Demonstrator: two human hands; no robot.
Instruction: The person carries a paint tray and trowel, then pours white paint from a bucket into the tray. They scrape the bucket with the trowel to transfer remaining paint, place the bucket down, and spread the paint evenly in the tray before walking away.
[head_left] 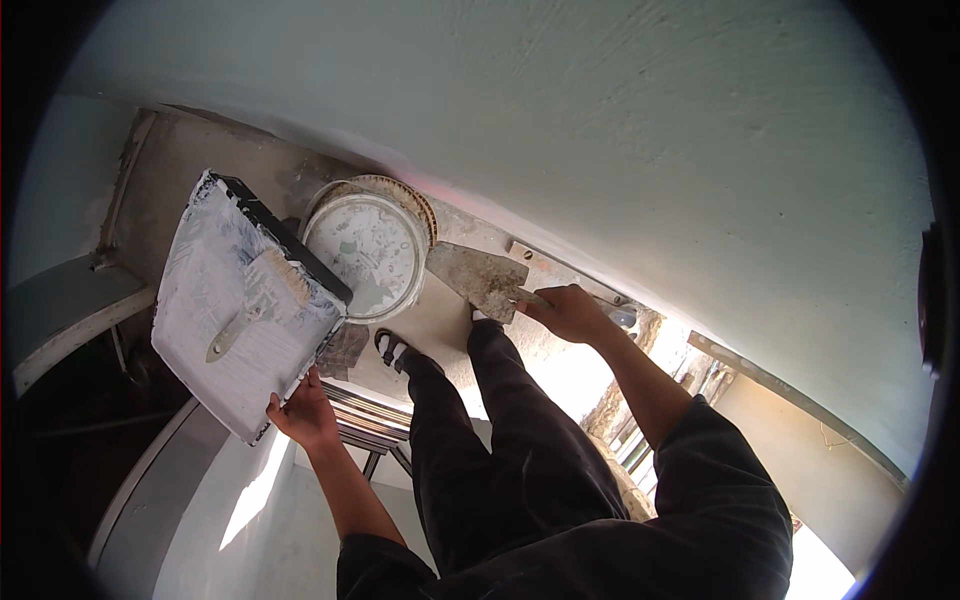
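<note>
My left hand [306, 412] grips the lower right edge of a paint tray [205, 345], black outside and smeared with white inside. In the tray lies a paintbrush [245, 315] with a pale handle and light bristles. My right hand [568, 314] is closed round the handle of a trowel [478, 275], whose broad blade is crusted with dried grey material and points left. Between tray and trowel, on the floor, stands a white-splashed bucket lid or round pail top [368, 255]; I cannot tell which. The tray's right edge overlaps it in view.
A pale green wall [640, 130] runs along the far side and right. Behind the round top shows another bucket's rim [420, 205]. A curved ledge [85, 320] juts out at left. Long strips [635, 450] lie at right, by bright sunlight. My feet [392, 350] are close to the bucket.
</note>
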